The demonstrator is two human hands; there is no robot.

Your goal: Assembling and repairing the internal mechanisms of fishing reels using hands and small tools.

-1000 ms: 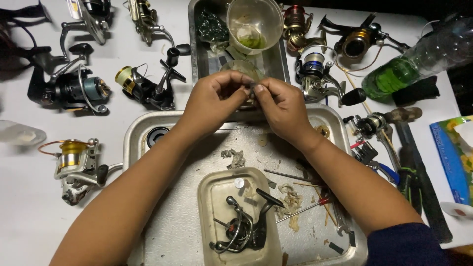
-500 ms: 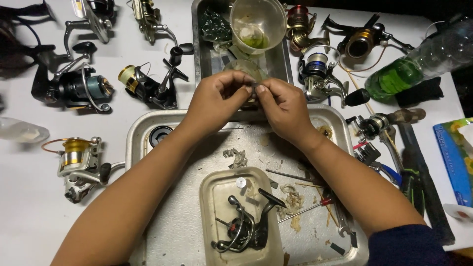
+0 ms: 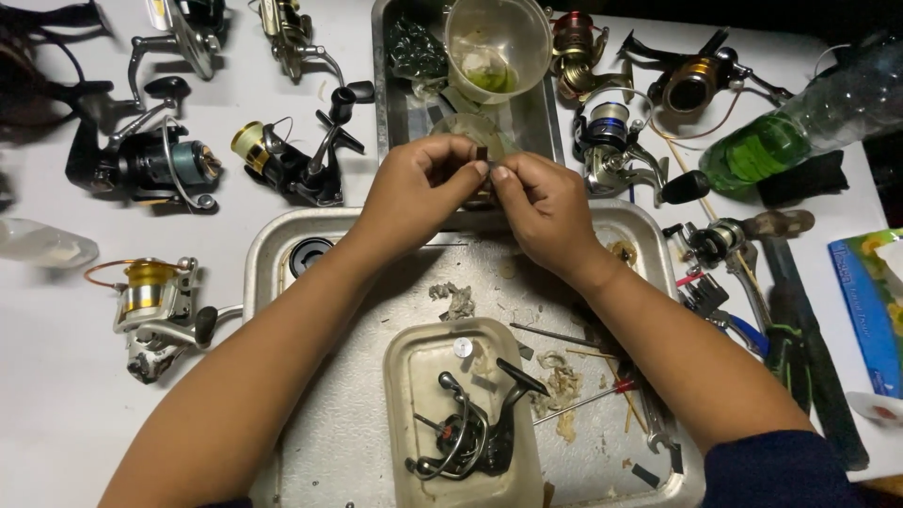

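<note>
My left hand [image 3: 419, 183] and my right hand [image 3: 538, 205] meet fingertip to fingertip above the far rim of a metal tray [image 3: 348, 414]. Between the fingertips they pinch a small dark part [image 3: 483, 156]; what it is cannot be told. Just beyond the hands stands a clear plastic cup [image 3: 497, 45] with greenish liquid, inside a second metal tray [image 3: 395, 94]. Near me, in the big tray, a clear plastic tub [image 3: 406, 376] holds a stripped black fishing reel frame [image 3: 470, 428].
Fishing reels lie all around: a dark one [image 3: 150, 165], a black and gold one [image 3: 292, 160], a gold-spooled one [image 3: 155, 306], a silver one [image 3: 611, 141]. A green-filled bottle [image 3: 800, 127], hand tools [image 3: 800, 320] and a blue box [image 3: 870, 301] sit on the right.
The hands stay together at the same spot, fingers shifting slightly on the small part. Nothing else has moved.
</note>
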